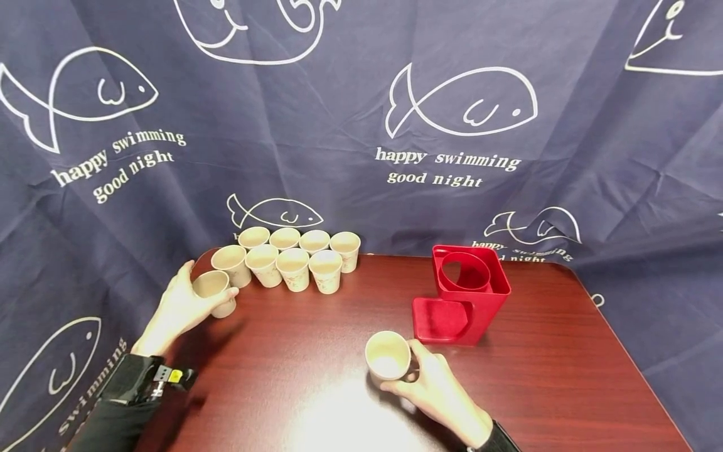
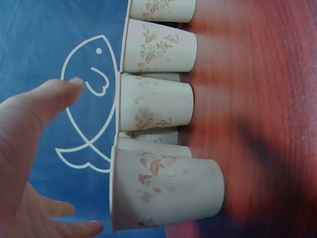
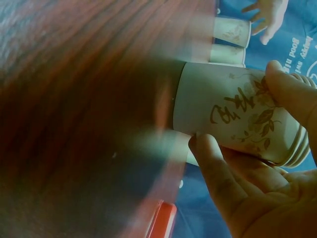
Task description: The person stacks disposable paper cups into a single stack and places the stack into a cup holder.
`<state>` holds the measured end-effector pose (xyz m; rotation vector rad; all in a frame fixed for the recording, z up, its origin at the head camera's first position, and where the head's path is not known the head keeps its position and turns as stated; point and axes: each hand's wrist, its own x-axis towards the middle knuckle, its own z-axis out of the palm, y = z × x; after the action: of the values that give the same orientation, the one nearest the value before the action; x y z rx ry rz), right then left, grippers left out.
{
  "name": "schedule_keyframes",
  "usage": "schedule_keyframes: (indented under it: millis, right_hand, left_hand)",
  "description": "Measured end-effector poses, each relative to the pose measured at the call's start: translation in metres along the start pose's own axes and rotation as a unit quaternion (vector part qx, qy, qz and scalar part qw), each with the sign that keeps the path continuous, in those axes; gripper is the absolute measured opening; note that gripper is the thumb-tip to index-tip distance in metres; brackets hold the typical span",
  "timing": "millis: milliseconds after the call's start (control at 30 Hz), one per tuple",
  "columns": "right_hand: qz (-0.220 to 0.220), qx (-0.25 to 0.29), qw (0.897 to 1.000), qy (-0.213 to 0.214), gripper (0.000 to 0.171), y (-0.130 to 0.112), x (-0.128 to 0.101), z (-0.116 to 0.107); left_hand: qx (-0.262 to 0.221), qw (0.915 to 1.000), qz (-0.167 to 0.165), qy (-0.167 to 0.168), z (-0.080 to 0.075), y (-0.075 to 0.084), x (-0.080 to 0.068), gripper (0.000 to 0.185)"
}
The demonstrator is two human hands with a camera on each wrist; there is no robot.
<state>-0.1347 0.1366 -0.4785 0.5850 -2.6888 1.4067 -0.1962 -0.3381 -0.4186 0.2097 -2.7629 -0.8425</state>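
Note:
My right hand (image 1: 432, 386) grips a stack of paper cups (image 1: 388, 358), thumb on one side and fingers on the other. In the right wrist view several nested rims show at the mouth of the stack (image 3: 237, 111), which has brown leaf print. At the far left, my left hand (image 1: 183, 304) is spread beside the nearest paper cup (image 1: 223, 307). The left wrist view shows its thumb (image 2: 54, 96) and fingers apart, with that cup (image 2: 168, 188) standing on the table just beyond them.
Two rows of upright paper cups (image 1: 294, 270) stand at the back left of the brown table (image 1: 294, 351). A red plastic holder (image 1: 480, 320) with a round opening on top stands at the right. A dark blue fish-print curtain (image 1: 339, 125) hangs behind.

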Motion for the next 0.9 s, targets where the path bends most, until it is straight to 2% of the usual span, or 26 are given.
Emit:
schedule_keyframes:
  millis: [167, 600, 900]
  right_hand:
    - [-0.001, 0.001, 1.000, 0.002, 0.055, -0.0004, -0.0004, -0.0001]
    - [0.005, 0.005, 1.000, -0.004, 0.055, 0.0004, -0.0001, 0.0008]
    - [0.004, 0.008, 1.000, -0.002, 0.055, 0.0006, 0.0001, 0.0000]
  left_hand:
    - [-0.001, 1.0000, -0.007, 0.002, 0.0053, -0.0034, 0.0012, 0.111]
    - [0.041, 0.9987, 0.018, 0.022, 0.0110, -0.0074, -0.0023, 0.083]
    - [0.029, 0.9989, 0.024, 0.027, 0.0095, -0.0045, -0.0071, 0.070]
